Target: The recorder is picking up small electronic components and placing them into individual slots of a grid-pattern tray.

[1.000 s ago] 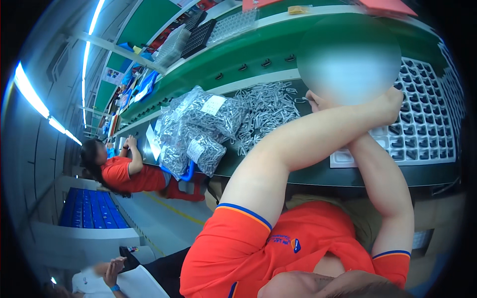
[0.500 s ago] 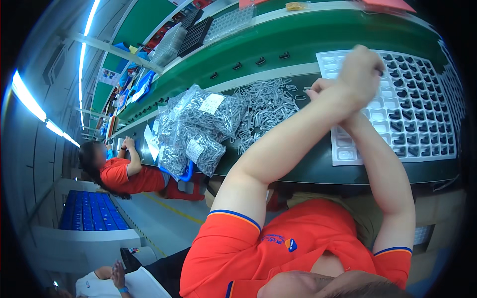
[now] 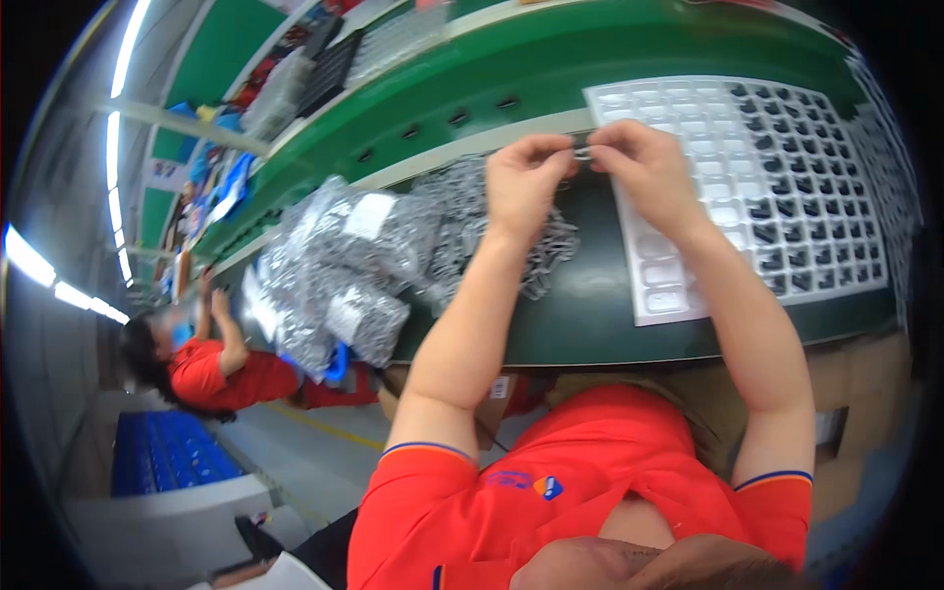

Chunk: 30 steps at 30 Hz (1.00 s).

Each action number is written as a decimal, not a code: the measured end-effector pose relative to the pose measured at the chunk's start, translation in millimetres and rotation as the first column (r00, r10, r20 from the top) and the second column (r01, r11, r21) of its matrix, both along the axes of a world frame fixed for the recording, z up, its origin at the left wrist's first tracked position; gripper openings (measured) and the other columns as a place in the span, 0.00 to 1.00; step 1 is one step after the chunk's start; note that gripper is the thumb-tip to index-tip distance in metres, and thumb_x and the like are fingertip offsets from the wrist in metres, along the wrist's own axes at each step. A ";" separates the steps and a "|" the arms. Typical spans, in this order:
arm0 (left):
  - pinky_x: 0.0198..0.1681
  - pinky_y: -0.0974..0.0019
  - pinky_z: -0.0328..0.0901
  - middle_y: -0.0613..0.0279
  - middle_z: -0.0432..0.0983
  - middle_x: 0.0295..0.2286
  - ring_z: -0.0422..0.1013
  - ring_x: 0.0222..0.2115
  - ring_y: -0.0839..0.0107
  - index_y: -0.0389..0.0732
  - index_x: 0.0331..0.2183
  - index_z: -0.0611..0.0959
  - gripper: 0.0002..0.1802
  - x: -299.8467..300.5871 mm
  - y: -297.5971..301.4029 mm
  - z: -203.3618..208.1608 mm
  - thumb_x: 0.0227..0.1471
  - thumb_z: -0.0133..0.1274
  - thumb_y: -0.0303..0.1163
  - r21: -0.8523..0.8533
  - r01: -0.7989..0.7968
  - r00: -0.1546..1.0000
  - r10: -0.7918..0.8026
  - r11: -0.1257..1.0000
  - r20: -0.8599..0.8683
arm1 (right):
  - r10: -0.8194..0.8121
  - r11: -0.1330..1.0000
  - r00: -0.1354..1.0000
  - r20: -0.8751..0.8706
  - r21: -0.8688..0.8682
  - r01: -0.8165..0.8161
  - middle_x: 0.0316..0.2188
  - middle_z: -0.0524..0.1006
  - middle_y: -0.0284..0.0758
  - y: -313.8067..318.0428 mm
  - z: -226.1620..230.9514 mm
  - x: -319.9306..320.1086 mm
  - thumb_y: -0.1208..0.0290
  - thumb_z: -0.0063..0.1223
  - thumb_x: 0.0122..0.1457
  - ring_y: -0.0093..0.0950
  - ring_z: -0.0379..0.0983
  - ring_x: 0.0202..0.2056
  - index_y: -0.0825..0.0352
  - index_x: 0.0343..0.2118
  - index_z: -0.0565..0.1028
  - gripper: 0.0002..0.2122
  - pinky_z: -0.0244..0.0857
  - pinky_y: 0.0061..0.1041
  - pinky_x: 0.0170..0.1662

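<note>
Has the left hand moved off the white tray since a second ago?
Yes. The left hand has drawn back off the white tray toward the pile of metal parts, where it meets the right hand on a small part.

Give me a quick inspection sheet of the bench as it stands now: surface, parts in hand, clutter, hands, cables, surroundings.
Surface: dark green workbench, with a green shelf rail behind it.
Job's things: a small metal part pinched between both hands; a white compartment tray, its right compartments filled with dark parts and its left ones empty; a loose pile of metal parts under the left hand.
Clutter: clear bags of metal parts heaped at the left of the bench.
Hands: left hand and right hand meet on the part, above the tray's left edge.
Cables: nothing seen.
Surroundings: a co-worker in a red shirt further down the line; blue crate on the floor; ceiling strip lights.
</note>
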<state>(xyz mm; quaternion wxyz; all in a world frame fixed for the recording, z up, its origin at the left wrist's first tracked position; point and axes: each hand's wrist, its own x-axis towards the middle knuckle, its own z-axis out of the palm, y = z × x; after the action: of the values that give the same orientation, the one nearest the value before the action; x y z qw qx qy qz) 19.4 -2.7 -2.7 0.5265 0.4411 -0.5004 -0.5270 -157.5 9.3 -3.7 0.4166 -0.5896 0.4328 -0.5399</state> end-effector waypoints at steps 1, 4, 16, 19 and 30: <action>0.37 0.71 0.74 0.57 0.81 0.31 0.78 0.30 0.72 0.30 0.38 0.84 0.09 1.3 0.4 -0.3 0.51 0.59 0.18 0.019 0.003 1.000 -0.003 1.000 -0.013 | 0.012 1.000 1.000 0.022 -0.018 -0.011 0.27 0.79 0.31 -2.5 0.5 1.0 0.75 0.58 0.58 0.19 0.74 0.30 0.70 0.36 0.79 0.05 0.68 0.20 0.35; 0.38 0.73 0.74 0.56 0.82 0.32 0.79 0.31 0.73 0.29 0.40 0.84 0.12 6.5 2.3 -1.4 0.50 0.60 0.19 0.020 0.058 0.998 -0.057 0.998 -0.041 | -0.020 0.999 0.999 -0.031 -0.043 0.019 0.27 0.79 0.31 -4.1 -0.9 4.9 0.76 0.59 0.58 0.18 0.73 0.29 0.70 0.35 0.79 0.05 0.68 0.18 0.35; 0.40 0.74 0.74 0.55 0.82 0.33 0.79 0.33 0.73 0.27 0.42 0.82 0.14 -7.0 6.3 2.5 0.51 0.60 0.17 0.019 0.117 0.993 -0.116 0.993 -0.035 | -0.027 0.999 0.996 -0.087 -0.038 0.024 0.26 0.79 0.32 -2.6 -3.3 -1.0 0.77 0.58 0.57 0.19 0.74 0.29 0.71 0.32 0.77 0.03 0.68 0.20 0.34; 0.40 0.73 0.74 0.55 0.82 0.33 0.79 0.32 0.73 0.27 0.42 0.83 0.13 -6.1 7.3 3.1 0.51 0.60 0.17 0.011 0.108 0.994 -0.108 0.994 0.005 | -0.015 0.998 0.992 -0.128 -0.058 0.008 0.26 0.79 0.33 -3.5 -3.3 -3.4 0.78 0.57 0.57 0.19 0.75 0.29 0.71 0.31 0.77 0.03 0.69 0.20 0.35; 0.38 0.72 0.74 0.53 0.82 0.32 0.79 0.31 0.71 0.28 0.38 0.84 0.08 -0.2 7.9 9.4 0.54 0.58 0.18 -0.058 0.220 0.971 -0.214 0.974 0.103 | 0.250 0.967 0.966 0.069 0.033 -0.253 0.25 0.79 0.33 -11.3 -6.2 -16.7 0.80 0.59 0.54 0.20 0.73 0.28 0.71 0.29 0.75 0.03 0.67 0.22 0.33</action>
<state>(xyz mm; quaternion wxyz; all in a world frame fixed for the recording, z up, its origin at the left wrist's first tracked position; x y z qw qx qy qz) 19.3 5.2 6.7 0.4559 0.3901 -0.5883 -0.5421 -174.2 -2.0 -9.9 0.5076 -0.6132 0.3519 -0.4924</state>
